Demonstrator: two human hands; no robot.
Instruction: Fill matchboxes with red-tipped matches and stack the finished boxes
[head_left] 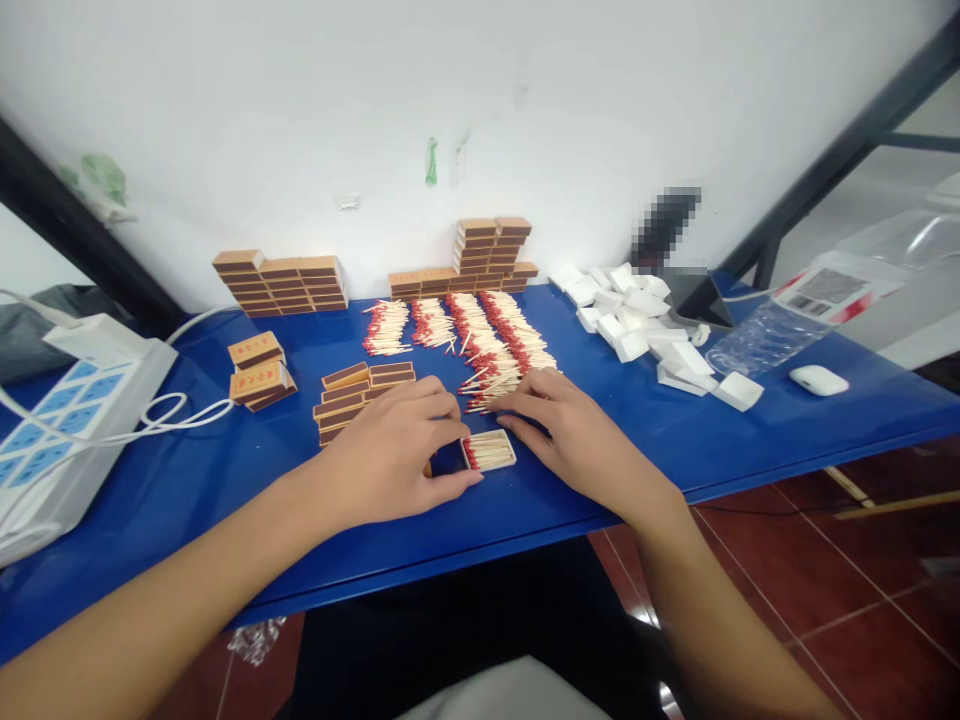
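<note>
A white inner matchbox tray [489, 451] with red-tipped matches in it lies on the blue table, between my hands. My left hand [412, 445] is at the tray's left side, thumb and fingers apart around its left end. My right hand [551, 420] reaches over the near end of the loose matches [495, 345], its fingertips at the matches just above the tray; whether it pinches any is too small to tell. The matches lie in several rows with red heads to the left. Some brown matchboxes [365, 395] lie beside my left hand, which partly hides them.
Stacked matchboxes [281, 285] and a second stack [491, 250] stand against the wall. More boxes [259, 370] sit at the left, near a power strip [67, 430] with white cables. White empty trays [637, 310], a plastic bottle [780, 320] and a white case [819, 380] are at the right.
</note>
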